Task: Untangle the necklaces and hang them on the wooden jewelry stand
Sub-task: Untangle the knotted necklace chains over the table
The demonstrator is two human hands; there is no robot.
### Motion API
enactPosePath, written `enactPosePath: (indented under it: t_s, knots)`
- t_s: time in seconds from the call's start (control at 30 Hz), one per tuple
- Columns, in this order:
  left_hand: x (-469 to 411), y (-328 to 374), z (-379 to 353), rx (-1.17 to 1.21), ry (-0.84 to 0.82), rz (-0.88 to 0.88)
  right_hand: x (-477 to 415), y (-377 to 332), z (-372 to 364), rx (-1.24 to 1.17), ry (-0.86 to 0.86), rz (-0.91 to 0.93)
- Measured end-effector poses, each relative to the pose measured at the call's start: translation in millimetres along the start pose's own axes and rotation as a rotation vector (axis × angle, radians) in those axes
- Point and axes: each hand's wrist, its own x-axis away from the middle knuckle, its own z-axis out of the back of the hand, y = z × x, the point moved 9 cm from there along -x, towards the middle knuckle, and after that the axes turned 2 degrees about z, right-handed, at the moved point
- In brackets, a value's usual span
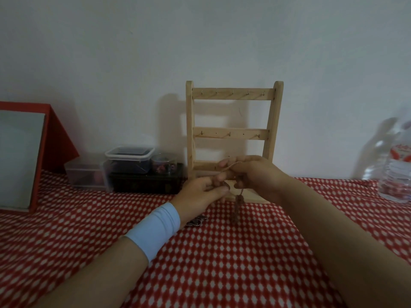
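Observation:
A wooden jewelry stand (233,134) with three hooked crossbars stands upright against the wall, and no necklace hangs on it. In front of its lower bar both hands hold a thin brownish necklace (237,204). My right hand (255,176) pinches the chain near the top, and a tangled end dangles down from it to the cloth. My left hand (200,196), with a light blue wristband, pinches another part of the chain just left of it. A dark jewelry piece (195,222) lies on the cloth, partly hidden under my left wrist.
A red-and-white patterned cloth (222,263) covers the table. Clear plastic boxes (129,161) and a dark box (146,183) stand left of the stand. A red-framed board (33,152) leans at the far left. A plastic water bottle (398,167) stands at the right edge.

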Motion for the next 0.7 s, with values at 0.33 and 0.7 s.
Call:
enactPosePath:
  t_s: [0.33, 0.7]
  knots:
    - [-3, -12, 6, 0.597, 0.030, 0.206, 2, -3, 6, -0.511, 0.011, 0.010]
    - [-2, -9, 5, 0.472, -0.038, 0.119, 7, -9, 3, 0.384, -0.098, 0.064]
